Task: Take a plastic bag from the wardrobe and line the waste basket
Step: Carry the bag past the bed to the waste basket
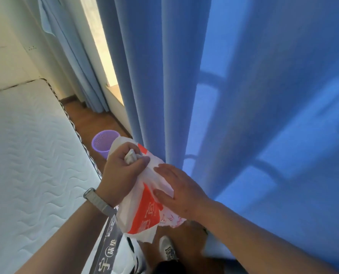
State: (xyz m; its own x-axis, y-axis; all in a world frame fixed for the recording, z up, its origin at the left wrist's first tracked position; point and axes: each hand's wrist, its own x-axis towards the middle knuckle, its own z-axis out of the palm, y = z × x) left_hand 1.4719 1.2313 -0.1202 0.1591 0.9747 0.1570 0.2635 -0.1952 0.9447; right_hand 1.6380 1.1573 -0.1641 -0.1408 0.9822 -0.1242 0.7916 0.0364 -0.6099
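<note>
A white plastic bag [142,210] with orange-red print hangs between my hands in the lower middle of the head view. My left hand [121,171], with a watch on its wrist, grips the bunched top of the bag. My right hand [176,188] lies on the bag's side with its fingers stretched out flat. A purple perforated waste basket [102,141] stands on the wooden floor just beyond the bag, partly hidden by it, between the bed and the curtain.
A bare white quilted mattress [32,165] fills the left side. Blue curtains [243,95] hang close on the right, down to the floor. A narrow strip of wooden floor [89,119] runs between them. My shoes [167,250] show at the bottom.
</note>
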